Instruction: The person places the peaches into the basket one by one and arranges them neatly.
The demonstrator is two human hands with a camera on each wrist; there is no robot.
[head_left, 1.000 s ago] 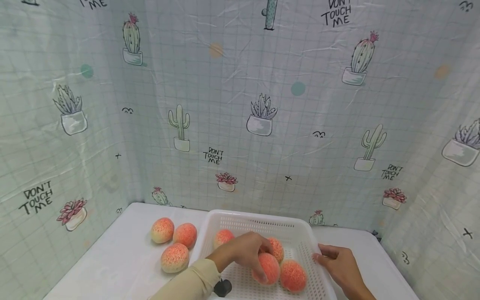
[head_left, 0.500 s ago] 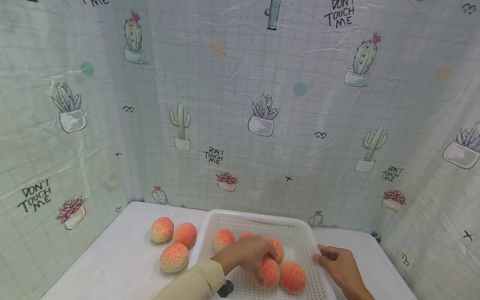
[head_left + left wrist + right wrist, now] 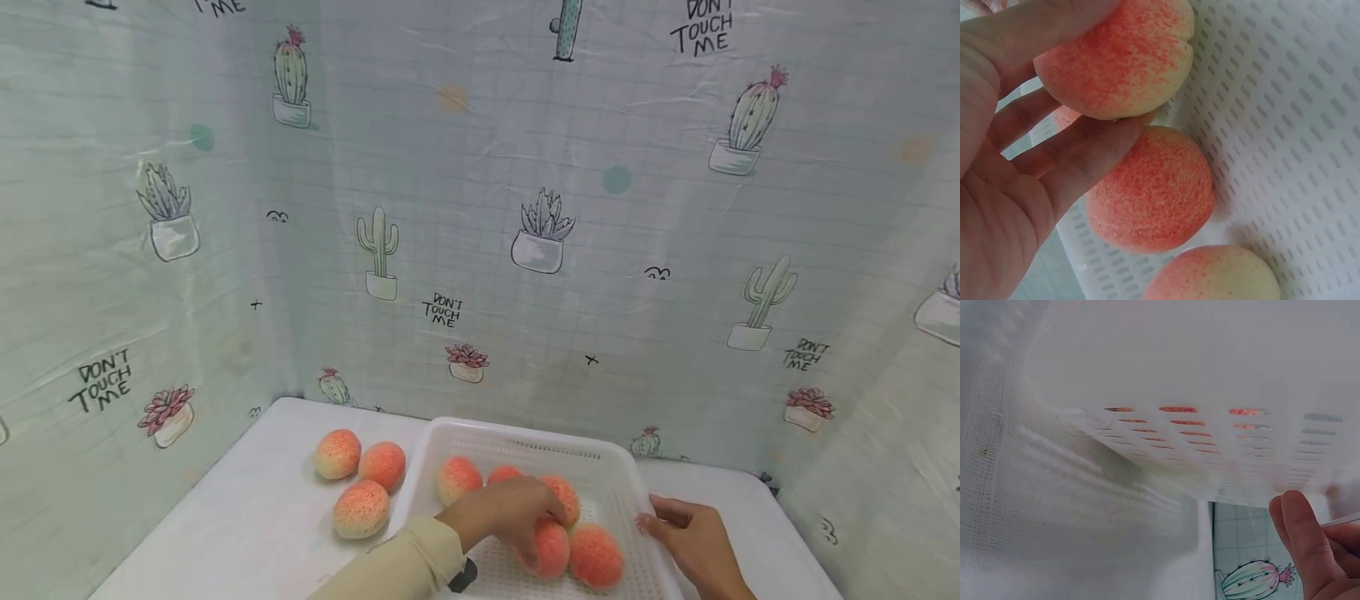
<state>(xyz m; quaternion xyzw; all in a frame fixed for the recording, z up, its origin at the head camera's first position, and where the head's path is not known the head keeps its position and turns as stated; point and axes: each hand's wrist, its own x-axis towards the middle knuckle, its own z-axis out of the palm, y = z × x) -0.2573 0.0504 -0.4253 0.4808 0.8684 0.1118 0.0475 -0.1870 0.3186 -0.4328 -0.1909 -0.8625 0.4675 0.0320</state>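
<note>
A white perforated plastic basket (image 3: 517, 432) stands on the white table with several red-and-yellow peaches in it. Inside it my left hand (image 3: 510, 512) grips one peach (image 3: 551, 552) between thumb and fingers; the left wrist view shows this peach (image 3: 1122, 62) against the fingertips. Another peach (image 3: 1154, 190) sits right under those fingers, and a third peach (image 3: 597, 557) lies to the right of the held one. At the basket's right side my right hand (image 3: 697, 537) pinches the rim; its fingers (image 3: 1304, 528) appear by the slotted wall in the right wrist view.
Three loose peaches, among them the nearest one (image 3: 361, 509), lie on the table (image 3: 247, 517) left of the basket. A cactus-print curtain (image 3: 480, 250) encloses the back and both sides. A dark round object (image 3: 465, 575) shows beside the left sleeve (image 3: 405, 562).
The left hand has shifted slightly nearer with its peach, uncovering another peach at the back of the basket. The right hand stays at the rim. The head view has turned a little left.
</note>
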